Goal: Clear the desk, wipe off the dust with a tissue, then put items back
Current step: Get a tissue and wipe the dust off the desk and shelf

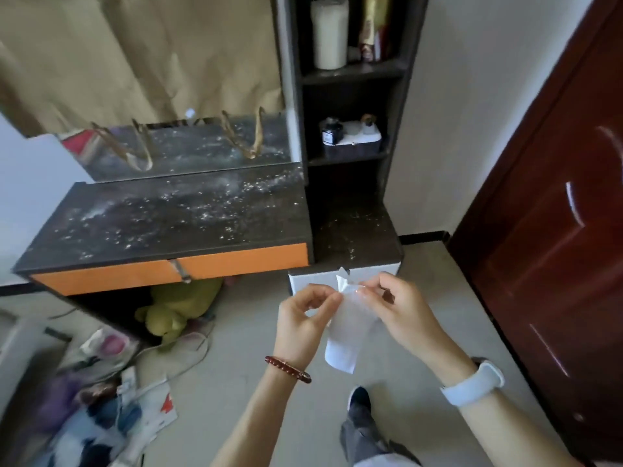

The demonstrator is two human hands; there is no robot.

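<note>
**Tissue held ready above a dusty counter**

The tissue (pixel 344 335) hangs in the air between both hands, in front of the counter (pixel 161 214) and above the floor, touching no surface. It is white, thin and soft, folded or doubled into a narrow strip; its top edge is bunched and crumpled where it is pinched, and the lower part droops freely with a squared end. It looks clean, so the wiping has probably not begun.

The left hand (pixel 305 323) pinches the top of the tissue between thumb and forefinger, its other fingers loosely curled. The right hand (pixel 394 308) pinches the same upper edge from the other side, fingers (pixel 365 288) bent close together. The two pinches sit just beside each other, which suggests the person is opening out or refolding the sheet into a pad fit for wiping.

The counter top is dark and thickly speckled with pale dust and flecks, bare of objects, so the clearing step seems done. A mirror (pixel 188 146) stands at its back. To the right, a shelf unit (pixel 354 75) holds a white cylinder (pixel 329 33) and an ink bottle (pixel 332 129). Removed items (pixel 101 382) lie heaped on the floor to the left, likely awaiting return, near a green plush toy (pixel 178 308) under the counter.
</note>
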